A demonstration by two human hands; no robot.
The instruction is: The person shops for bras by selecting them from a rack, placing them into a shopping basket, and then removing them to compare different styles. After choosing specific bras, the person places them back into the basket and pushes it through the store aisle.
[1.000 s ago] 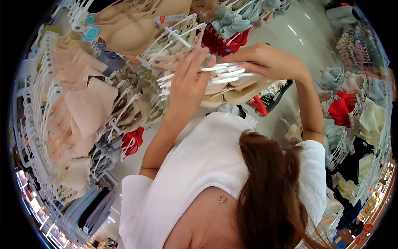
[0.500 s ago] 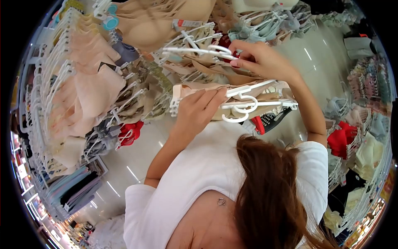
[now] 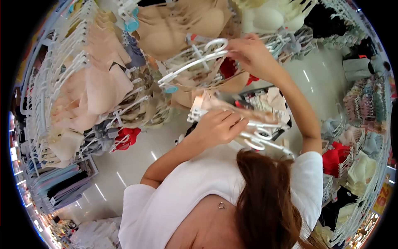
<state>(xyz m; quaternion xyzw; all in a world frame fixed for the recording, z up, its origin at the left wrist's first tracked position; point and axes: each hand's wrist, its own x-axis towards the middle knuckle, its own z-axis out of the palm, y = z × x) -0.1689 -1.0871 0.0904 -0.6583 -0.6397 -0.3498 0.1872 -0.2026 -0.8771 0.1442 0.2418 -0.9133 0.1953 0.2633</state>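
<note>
My left hand is closed round several white hangers that carry beige and pale pink bras, held in front of the white shirt. Their hooks stick out to the right of its fingers. Higher up, my right hand grips a single white hanger near its hook, and its fingertips are partly hidden. This hanger slants down to the left, in front of tan bras on the rack. What hangs from it cannot be told apart from the garments behind.
Pale pink bras fill a rack at the left, with red ones below. Folded garments lie lower left. Cream bras hang at the top, and another full rack curves along the right. A basket holding garments is beyond my left hand.
My left hand and its hangers have moved down and right, away from the rack. My right hand has risen slightly, and its hanger has tilted, left end lower. More of the basket shows.
</note>
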